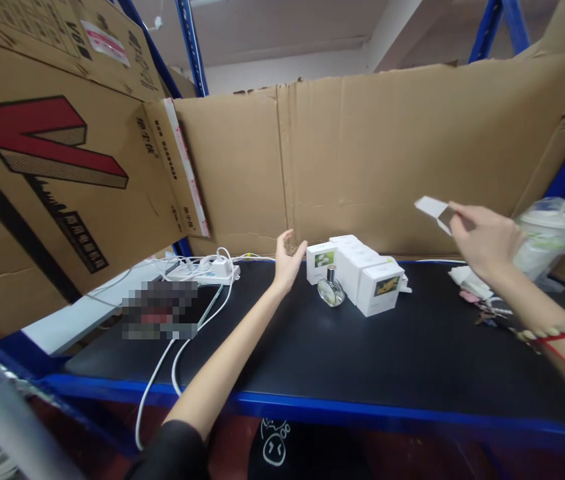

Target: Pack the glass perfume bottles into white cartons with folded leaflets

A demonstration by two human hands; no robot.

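My left hand [288,263] is raised over the black shelf surface, thumb and fingers apart, holding nothing. Just right of it stands a small white box [320,263] with a green picture. A round clear glass perfume bottle [331,292] with a dark silver neck sits in front of that box. Beside the bottle is a row of white boxes [357,257], the nearest one [380,290] bearing a dark and yellow picture. Up in the air at the right, my right hand [487,240] pinches a folded white piece of card [432,207].
At the right stand a lidded plastic cup [552,227] in a bag, crumpled tissue [470,280] and keys [490,315]. To the left are a power strip [212,268], white cables [182,347] and a blurred-out device [160,310]. Cardboard walls [362,153] enclose the back and left.
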